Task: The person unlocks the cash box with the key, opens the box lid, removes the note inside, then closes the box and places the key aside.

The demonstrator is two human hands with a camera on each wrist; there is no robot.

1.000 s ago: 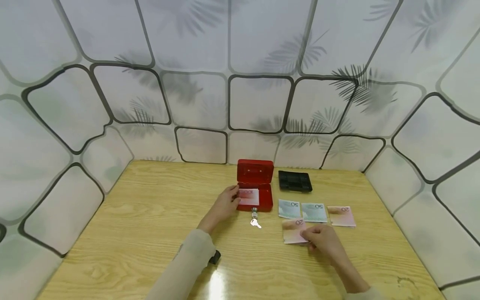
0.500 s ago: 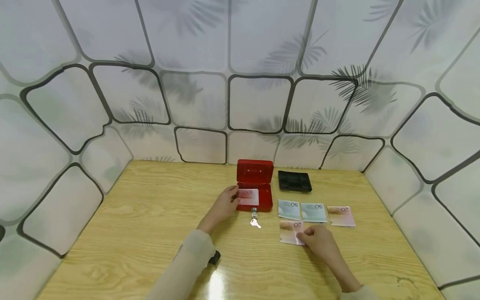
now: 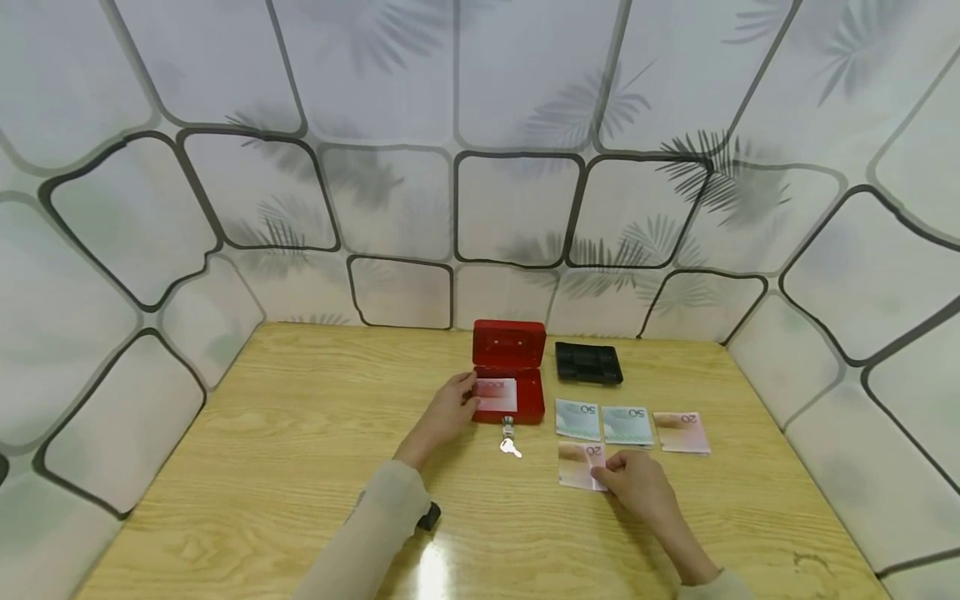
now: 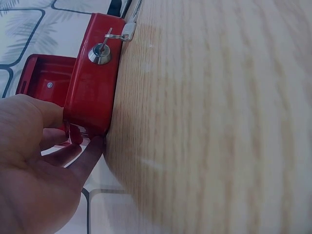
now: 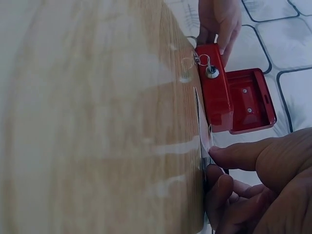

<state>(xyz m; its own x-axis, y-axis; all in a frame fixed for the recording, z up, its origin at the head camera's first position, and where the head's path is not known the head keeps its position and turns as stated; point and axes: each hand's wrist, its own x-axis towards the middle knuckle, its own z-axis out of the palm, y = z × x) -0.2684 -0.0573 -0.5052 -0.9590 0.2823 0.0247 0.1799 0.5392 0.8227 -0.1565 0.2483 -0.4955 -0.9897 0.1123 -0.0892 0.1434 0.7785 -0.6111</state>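
Observation:
A red cash box (image 3: 533, 398) stands with its lid raised, holding a pink 100 banknote stack (image 3: 498, 395). My left hand (image 3: 448, 410) grips the box's left side; in the left wrist view its thumb and fingers (image 4: 87, 158) meet the box's end wall. My right hand (image 3: 641, 485) pinches the right edge of a pinkish 20 banknote stack (image 3: 576, 464) between thumb and finger, low over the table just in front of a 50 note. In the right wrist view the notes (image 5: 204, 129) appear edge-on. A key (image 3: 510, 447) hangs from a ring at the box's front lock.
Two green 50 banknote piles (image 3: 577, 419) and another 20 pile (image 3: 681, 432) lie in a row right of the box. Behind them is a black compartment tray (image 3: 588, 363). A patterned cloth wall (image 3: 405, 292) encloses the wooden table (image 3: 300, 433).
My right hand has shifted slightly left with the 20 notes, which now lie flatter and no longer overlap the 50 note. The left hand keeps its place on the cash box.

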